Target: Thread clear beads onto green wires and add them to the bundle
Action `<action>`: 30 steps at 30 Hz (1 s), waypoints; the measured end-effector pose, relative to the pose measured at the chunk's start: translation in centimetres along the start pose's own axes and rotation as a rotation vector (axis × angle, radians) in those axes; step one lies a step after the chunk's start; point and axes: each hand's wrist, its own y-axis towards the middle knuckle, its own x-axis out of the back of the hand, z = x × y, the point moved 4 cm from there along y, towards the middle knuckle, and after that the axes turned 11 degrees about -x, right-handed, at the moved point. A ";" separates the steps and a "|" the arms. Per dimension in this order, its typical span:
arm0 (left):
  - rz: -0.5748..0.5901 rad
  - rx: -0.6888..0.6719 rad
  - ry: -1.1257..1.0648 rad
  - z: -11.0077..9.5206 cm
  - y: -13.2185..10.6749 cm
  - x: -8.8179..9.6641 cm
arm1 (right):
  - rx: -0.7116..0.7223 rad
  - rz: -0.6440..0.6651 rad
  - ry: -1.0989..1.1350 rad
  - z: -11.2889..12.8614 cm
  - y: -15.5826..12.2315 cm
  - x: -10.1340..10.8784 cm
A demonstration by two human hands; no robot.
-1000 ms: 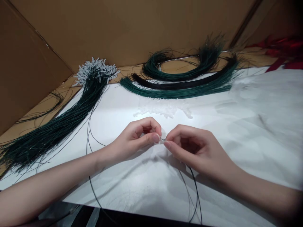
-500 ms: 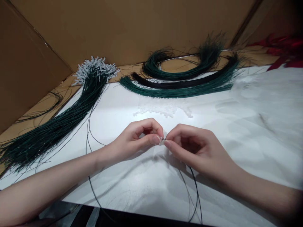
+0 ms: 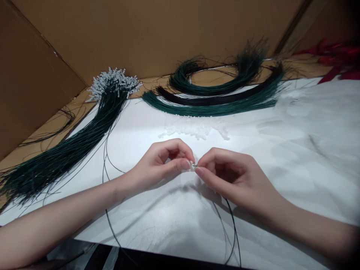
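Note:
Over the white board, my left hand (image 3: 165, 159) is closed, with thumb and forefinger pinching a small white bead (image 3: 192, 165). My right hand (image 3: 236, 172) meets it from the right, its fingertips pinched on a thin dark wire (image 3: 233, 219). The wire's short end shows at the bead; whether it runs through a hole is too small to tell. The rest of the wire loops down below my right palm. Just beyond both hands lies a loose patch of white beads (image 3: 191, 129).
A bundle of green wires (image 3: 81, 144) with white beaded tips (image 3: 114, 84) lies at the left. Curved bundles of green and black wire (image 3: 219, 99) rest at the back. Clear plastic (image 3: 315, 120) covers the right side, near red ribbon (image 3: 337, 56). Cardboard walls (image 3: 157, 33) stand behind.
Both hands stay almost in place. My left hand has shifted very slightly, and a little more of the bead and wire end shows between the fingertips.

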 end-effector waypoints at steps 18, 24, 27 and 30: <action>-0.025 -0.019 0.116 0.1 0.0 0.4 | -0.019 0.009 -0.009 0.1 -0.1 0.1; -0.019 -0.004 0.109 0.1 0.0 0.4 | -0.008 0.004 -0.010 0.2 0.0 0.0; -0.018 -0.012 0.082 0.1 0.0 0.4 | -0.006 -0.004 -0.026 0.2 0.0 0.0; -0.032 -0.015 0.050 0.1 0.0 0.3 | -0.012 -0.007 -0.035 0.2 -0.1 0.0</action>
